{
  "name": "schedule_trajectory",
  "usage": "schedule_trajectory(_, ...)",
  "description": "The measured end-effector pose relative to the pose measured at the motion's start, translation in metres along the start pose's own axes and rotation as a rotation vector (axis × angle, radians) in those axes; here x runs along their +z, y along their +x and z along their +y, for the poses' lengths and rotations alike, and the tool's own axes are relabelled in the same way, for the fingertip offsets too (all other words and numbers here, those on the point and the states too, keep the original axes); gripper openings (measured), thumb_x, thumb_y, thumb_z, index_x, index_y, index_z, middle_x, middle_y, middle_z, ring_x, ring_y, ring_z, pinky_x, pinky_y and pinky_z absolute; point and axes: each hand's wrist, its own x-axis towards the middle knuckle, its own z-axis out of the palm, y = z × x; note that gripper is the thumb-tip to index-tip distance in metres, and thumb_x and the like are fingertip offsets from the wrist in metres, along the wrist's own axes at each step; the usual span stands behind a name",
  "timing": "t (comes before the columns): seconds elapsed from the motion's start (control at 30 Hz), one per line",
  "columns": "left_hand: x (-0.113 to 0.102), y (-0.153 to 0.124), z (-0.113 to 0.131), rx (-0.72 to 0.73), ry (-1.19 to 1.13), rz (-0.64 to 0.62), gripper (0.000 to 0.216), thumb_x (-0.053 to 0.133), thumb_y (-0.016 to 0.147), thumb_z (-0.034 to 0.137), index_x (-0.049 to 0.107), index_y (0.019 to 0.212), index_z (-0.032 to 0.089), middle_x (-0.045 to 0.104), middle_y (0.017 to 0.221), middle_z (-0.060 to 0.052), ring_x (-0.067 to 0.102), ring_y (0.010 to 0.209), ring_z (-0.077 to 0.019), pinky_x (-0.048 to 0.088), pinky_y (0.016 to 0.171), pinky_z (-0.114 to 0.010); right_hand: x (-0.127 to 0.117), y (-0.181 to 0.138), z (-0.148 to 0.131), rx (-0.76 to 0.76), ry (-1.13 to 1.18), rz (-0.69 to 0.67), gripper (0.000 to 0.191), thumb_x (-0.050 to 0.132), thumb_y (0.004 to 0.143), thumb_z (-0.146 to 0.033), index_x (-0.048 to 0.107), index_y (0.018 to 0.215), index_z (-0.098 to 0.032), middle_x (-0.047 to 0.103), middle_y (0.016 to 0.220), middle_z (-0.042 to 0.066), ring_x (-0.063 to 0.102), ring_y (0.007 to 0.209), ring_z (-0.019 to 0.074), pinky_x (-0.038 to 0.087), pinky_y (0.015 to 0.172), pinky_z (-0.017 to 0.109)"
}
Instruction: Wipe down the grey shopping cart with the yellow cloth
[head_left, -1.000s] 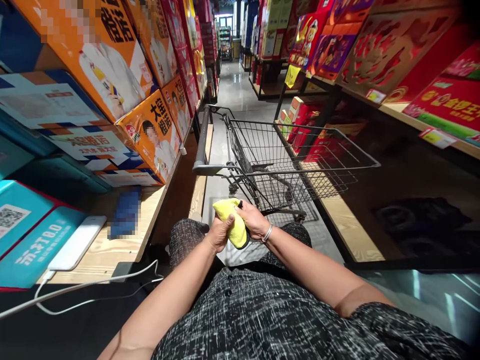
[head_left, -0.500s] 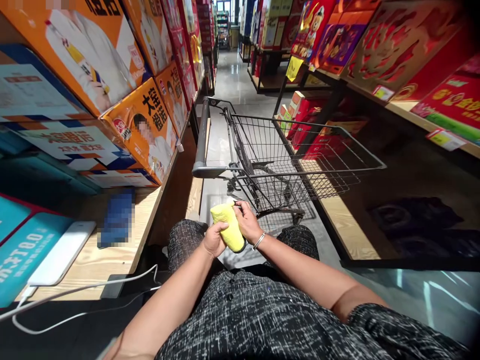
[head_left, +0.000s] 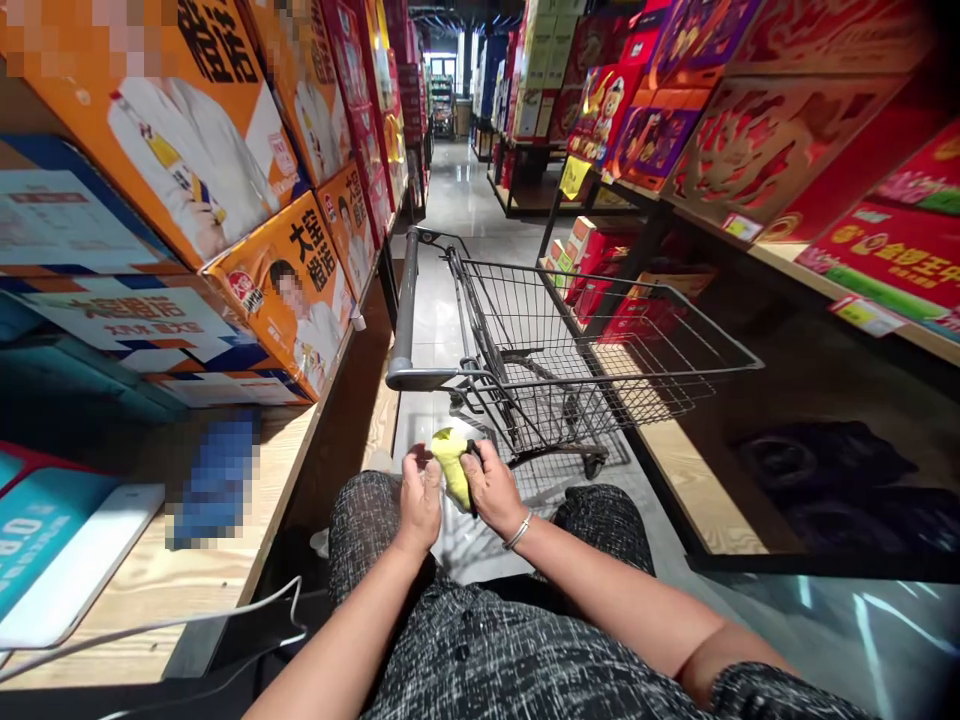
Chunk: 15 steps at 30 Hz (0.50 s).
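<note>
A yellow cloth [head_left: 454, 478] with a dark edge is bunched up in front of my lap, between my two hands. My right hand [head_left: 495, 492], with a silver bracelet at its wrist, is closed on the cloth's right side, thumb on top. Close by on the left, my left hand [head_left: 421, 500] has its thumb raised and its fingers apart. Its fingertips are partly hidden and blurred, near the cloth's upper left edge; whether they touch it I cannot tell.
A wire shopping cart [head_left: 577, 340] stands in the aisle ahead. Stacked orange cartons [head_left: 277, 290] fill the left shelf, where a white power bank [head_left: 90, 580] lies with a cable. Red gift boxes [head_left: 885, 250] line the right shelf.
The cloth has gone from spread flat to bunched and narrower. My left hand has let go of its lower side and shifted left. The view has tilted up slightly.
</note>
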Motion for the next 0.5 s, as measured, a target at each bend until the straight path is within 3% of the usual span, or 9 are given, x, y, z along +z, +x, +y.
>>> schedule_trajectory(0.07,0.005,-0.009,0.013,-0.039,-0.161,-0.093,0.067,0.053,0.092,0.073,0.056,0.131,0.018,0.066,0.122,-0.016,0.063,0.119,-0.031,0.05,0.103,-0.047,-0.005,0.004,-0.003,-0.227,-0.144,0.062,0.021,0.047,0.097,-0.038,0.059,0.103,-0.021,0.066,0.095,0.01,0.062,0.088,0.0238,0.055,0.083,0.042)
schedule_trajectory(0.13,0.008,-0.015,0.027,-0.061,-0.284,-0.127,0.059,0.058,0.093,0.068,0.06,0.127,0.019,0.069,0.117,-0.013,0.065,0.117,-0.0283,0.051,0.102,-0.041,-0.009,0.006,-0.009,-0.446,-0.213,0.032,0.019,0.049,0.096,-0.028,0.058,0.111,-0.021,0.065,0.103,0.011,0.062,0.098,0.0245,0.056,0.089,0.043)
schedule_trajectory(0.27,-0.001,-0.009,0.051,-0.042,-0.322,-0.094,0.05,0.062,0.094,0.062,0.065,0.12,0.019,0.071,0.108,-0.01,0.066,0.11,-0.0266,0.051,0.1,-0.038,-0.021,0.015,-0.034,-0.623,-0.279,-0.15,0.059,0.063,0.09,-0.023,0.042,0.145,-0.021,0.058,0.122,0.014,0.06,0.111,0.0242,0.058,0.092,0.041)
schedule_trajectory(0.33,-0.012,0.0,0.063,0.069,-0.273,-0.118,0.047,0.062,0.094,0.059,0.065,0.119,0.019,0.07,0.108,-0.01,0.066,0.108,-0.0265,0.051,0.099,-0.039,-0.03,0.025,-0.052,-0.698,-0.317,-0.219,0.074,0.065,0.09,-0.023,0.031,0.156,-0.022,0.052,0.137,0.016,0.057,0.121,0.0246,0.057,0.096,0.04)
schedule_trajectory(0.4,-0.025,0.012,0.078,0.231,-0.235,-0.13,0.049,0.063,0.093,0.059,0.064,0.12,0.019,0.067,0.111,-0.01,0.065,0.107,-0.027,0.05,0.099,-0.041,-0.038,0.037,-0.071,-0.831,-0.372,-0.209,0.074,0.061,0.094,-0.021,0.026,0.159,-0.028,0.053,0.142,0.014,0.056,0.125,0.0232,0.054,0.101,0.04)
schedule_trajectory(0.5,-0.04,0.038,0.107,0.508,-0.233,0.013,0.066,0.053,0.091,0.074,0.058,0.129,0.02,0.06,0.128,-0.012,0.061,0.116,-0.029,0.047,0.103,-0.043,-0.045,0.058,-0.096,-0.986,-0.522,-0.002,0.063,0.055,0.099,-0.017,0.035,0.155,-0.038,0.061,0.138,0.006,0.055,0.122,0.0225,0.048,0.104,0.043)
